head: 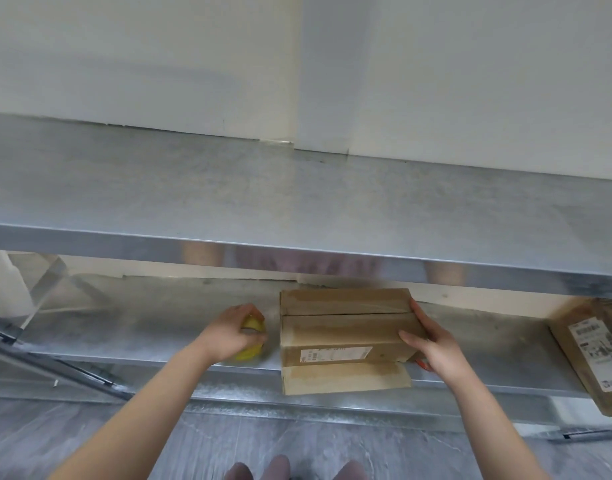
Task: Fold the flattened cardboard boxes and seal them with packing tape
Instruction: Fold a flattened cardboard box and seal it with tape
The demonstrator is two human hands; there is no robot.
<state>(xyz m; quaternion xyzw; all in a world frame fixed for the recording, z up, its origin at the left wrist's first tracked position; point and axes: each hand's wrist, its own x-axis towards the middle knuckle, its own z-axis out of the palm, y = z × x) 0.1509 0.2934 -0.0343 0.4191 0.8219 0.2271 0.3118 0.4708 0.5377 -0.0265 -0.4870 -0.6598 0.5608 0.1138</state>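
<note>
A folded brown cardboard box sits on the lower metal shelf, its top flaps closed and one flap hanging over the shelf's front edge. My right hand rests flat against the box's right side, with the thumb on its front face and the fingers straight. Left of the box, my left hand grips a yellow roll of packing tape that rests on the same shelf. The hand hides much of the roll.
The upper metal tabletop overhangs the lower shelf and meets a pale wall. Another cardboard box with printed labels leans at the shelf's right end. Metal frame bars slant at the left. Grey floor lies below.
</note>
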